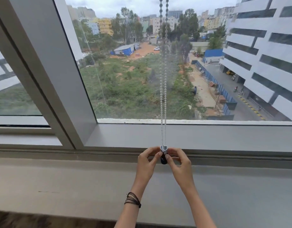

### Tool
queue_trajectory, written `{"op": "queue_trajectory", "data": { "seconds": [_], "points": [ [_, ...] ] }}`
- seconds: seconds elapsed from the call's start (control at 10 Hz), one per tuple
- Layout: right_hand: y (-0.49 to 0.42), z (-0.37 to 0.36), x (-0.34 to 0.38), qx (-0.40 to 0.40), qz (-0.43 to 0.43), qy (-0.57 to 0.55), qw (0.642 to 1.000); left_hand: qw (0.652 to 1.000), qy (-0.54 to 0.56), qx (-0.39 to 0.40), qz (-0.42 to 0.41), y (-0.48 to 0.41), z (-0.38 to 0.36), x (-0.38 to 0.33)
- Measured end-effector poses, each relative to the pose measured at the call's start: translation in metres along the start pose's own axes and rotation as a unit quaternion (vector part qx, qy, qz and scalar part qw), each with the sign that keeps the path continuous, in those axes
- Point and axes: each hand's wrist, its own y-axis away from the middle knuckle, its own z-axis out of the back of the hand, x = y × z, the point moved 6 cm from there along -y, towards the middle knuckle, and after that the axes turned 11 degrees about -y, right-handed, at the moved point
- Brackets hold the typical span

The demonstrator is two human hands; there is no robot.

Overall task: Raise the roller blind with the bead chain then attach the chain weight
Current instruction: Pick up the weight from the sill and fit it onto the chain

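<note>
A white bead chain (163, 89) hangs in two strands down the middle of the window, from the top edge to just above the sill. At its lower end sits the chain weight (164, 156), a small piece with a pale grey top and a dark lower body. My left hand (147, 162) pinches the weight from the left. From the right, my right hand (179, 162) pinches it with thumb and fingers. Both strands run into the top of the weight. The roller blind itself is out of view above.
A wide grey window sill (76, 186) runs across below the hands. A thick grey window frame post (48, 71) slants at the left. The glass pane (224, 71) lies behind the chain. A dark cord bracelet (132, 199) circles my left wrist.
</note>
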Motion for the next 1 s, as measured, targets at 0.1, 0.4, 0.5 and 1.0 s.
{"op": "queue_trajectory", "data": {
  "seconds": [0.1, 0.4, 0.5, 1.0],
  "points": [
    [0.0, 0.002, -0.002, 0.01, -0.001, 0.007, 1.0, 1.0, -0.005, -0.007, 0.001, 0.002, 0.0, -0.001],
    [0.0, 0.004, 0.003, 0.041, 0.014, 0.001, 0.999, 0.999, 0.005, -0.035, 0.001, 0.015, -0.002, -0.007],
    [0.001, 0.005, 0.002, 0.051, 0.013, 0.004, 0.999, 0.999, 0.002, -0.046, -0.001, 0.017, -0.003, -0.008],
    [0.024, 0.018, 0.01, -0.058, 0.051, 0.041, 0.996, 0.989, -0.051, -0.138, 0.002, 0.033, 0.001, -0.01]
  ]
}}
